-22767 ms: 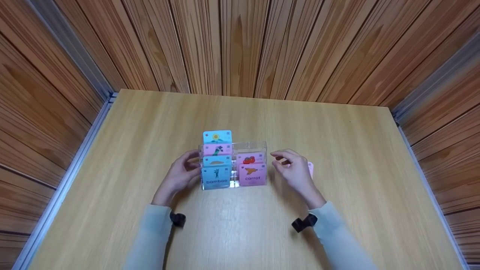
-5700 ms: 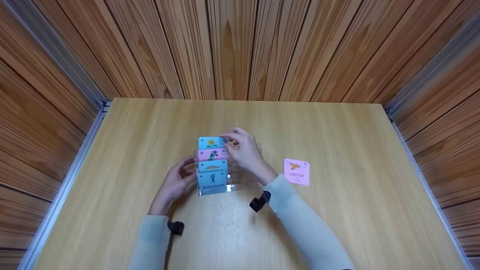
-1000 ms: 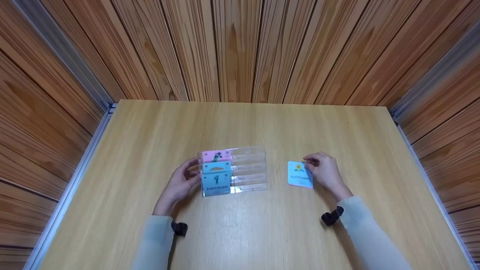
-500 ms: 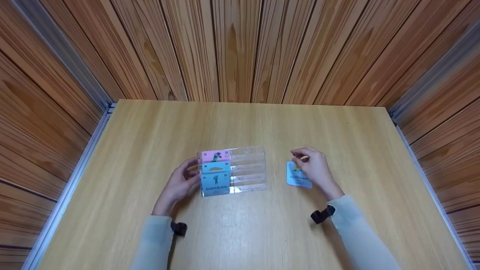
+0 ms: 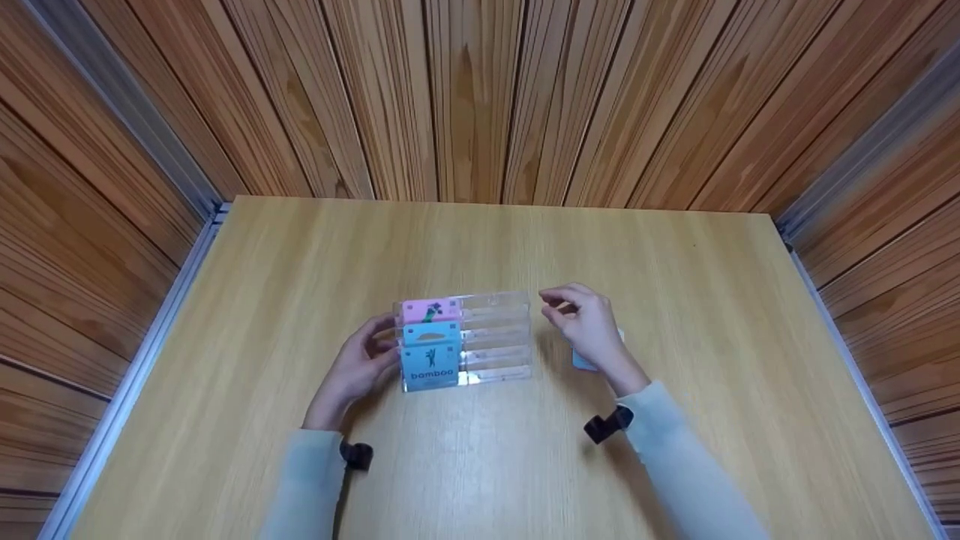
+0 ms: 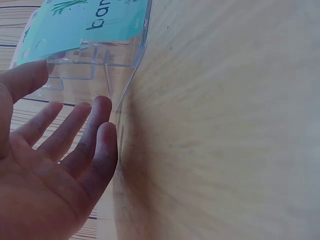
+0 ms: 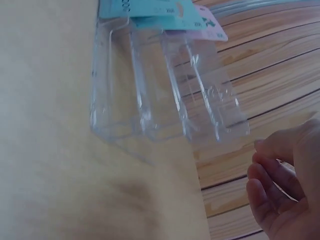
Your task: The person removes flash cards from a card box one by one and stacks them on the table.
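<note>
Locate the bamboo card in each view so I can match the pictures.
Head: bamboo card just left of centre, below mid-height, frontmost in the clear rack.
Left wrist: bamboo card at upper left, cut off by the top edge.
Right wrist: bamboo card at the top edge, left of centre, only partly showing.
Shared landmark: the clear rack.

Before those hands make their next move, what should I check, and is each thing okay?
Clear plastic stepped holder standing on the pale wooden table: ok.
Square light-blue bamboo card in the holder's front row: ok.
Pink, round-cornered card in the holder, behind the bamboo card: ok.
Bare right hand holding no card: ok.
Flat blue card on the table fully visible: not ok; the right hand partly hides it.
Bare left hand touching the holder: cannot tell.
</note>
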Demonstrator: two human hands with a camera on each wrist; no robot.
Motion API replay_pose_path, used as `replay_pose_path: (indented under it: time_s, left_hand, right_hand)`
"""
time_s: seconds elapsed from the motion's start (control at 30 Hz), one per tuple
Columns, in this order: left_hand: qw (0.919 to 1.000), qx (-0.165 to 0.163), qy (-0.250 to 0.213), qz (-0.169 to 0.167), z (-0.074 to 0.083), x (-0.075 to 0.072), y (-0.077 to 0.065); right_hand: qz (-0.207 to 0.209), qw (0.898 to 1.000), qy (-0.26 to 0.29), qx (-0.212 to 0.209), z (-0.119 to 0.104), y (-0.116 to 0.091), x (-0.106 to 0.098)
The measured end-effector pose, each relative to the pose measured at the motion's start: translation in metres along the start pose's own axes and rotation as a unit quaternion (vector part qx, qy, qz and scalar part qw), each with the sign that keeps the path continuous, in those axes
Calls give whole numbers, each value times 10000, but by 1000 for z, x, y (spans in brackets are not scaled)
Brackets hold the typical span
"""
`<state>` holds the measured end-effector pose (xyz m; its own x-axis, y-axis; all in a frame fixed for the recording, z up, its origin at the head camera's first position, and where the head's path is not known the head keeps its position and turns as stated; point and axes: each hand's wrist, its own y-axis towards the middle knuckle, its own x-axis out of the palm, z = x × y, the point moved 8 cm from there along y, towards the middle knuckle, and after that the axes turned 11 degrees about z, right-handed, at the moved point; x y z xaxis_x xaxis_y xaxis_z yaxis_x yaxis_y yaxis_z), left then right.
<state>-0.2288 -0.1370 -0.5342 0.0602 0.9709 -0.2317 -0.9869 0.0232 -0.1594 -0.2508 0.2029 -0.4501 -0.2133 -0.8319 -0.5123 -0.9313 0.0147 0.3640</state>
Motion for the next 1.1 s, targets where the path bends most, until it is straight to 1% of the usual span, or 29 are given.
replay_pose_path:
  time_s: [0.43, 0.57, 0.73, 0.83, 0.97, 1.1]
  left_hand:
    - [10000, 44, 30, -6, 0, -1, 1]
    - [10000, 77, 0, -24, 0, 0, 1]
    - [10000, -32, 50, 21, 0, 0, 1]
    - [9999, -91, 73, 28, -1, 1, 1]
    - [9999, -119, 19, -2, -2, 1, 2]
    - [10000, -91, 10, -17, -1, 0, 2]
  right_hand:
    - [-198, 9990, 206, -355, -45, 8, 47]
    - [-414, 9977, 302, -438, -58, 9, 64]
    - [-746, 9950, 338, -564, -71, 6, 85]
    - [-834, 9946, 114, -609, -75, 4, 92]
    - [-817, 9948, -161, -586, -76, 2, 96]
    - [-803, 9949, -57, -607, -77, 2, 96]
